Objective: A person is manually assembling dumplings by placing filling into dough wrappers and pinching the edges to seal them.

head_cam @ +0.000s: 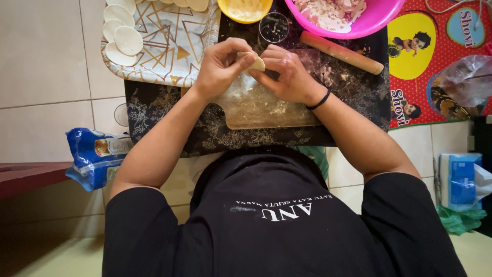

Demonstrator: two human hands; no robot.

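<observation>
In the head view, the person's left hand (221, 65) and right hand (287, 72) meet near the centre of the frame, both pinched narrowly on one small pale folded dough wrapper (255, 62) held between the fingertips, just above a flour-dusted wooden cutting board (266, 110) that lies directly below the hands at 6 o'clock from them. A black band circles the right wrist. The board rests on a dark cloth with a pale leafy print (169, 123) spread over the tiled floor. At 10 o'clock from the hands sits a white tray patterned with gold triangles (174, 46), carrying a row of flat round white dough discs (128, 40) along its left edge. At 12 o'clock stand a yellow bowl (245, 10) and, just beside it, a small clear round cup (273, 26). At 1 o'clock a bright pink plastic bowl (376, 19) holds a pale pinkish chopped filling, and a wooden rolling pin (341, 52) lies slanted beneath it, near the right hand but apart from it. A red and yellow cartoon mat (410, 66) lies at 3 o'clock, with a clear plastic bag (469, 77) on it. A blue packet (95, 156) sits at 8 o'clock, a blue and white packet (464, 179) at 4 o'clock. The person's black shirt hides the lower board edge.
</observation>
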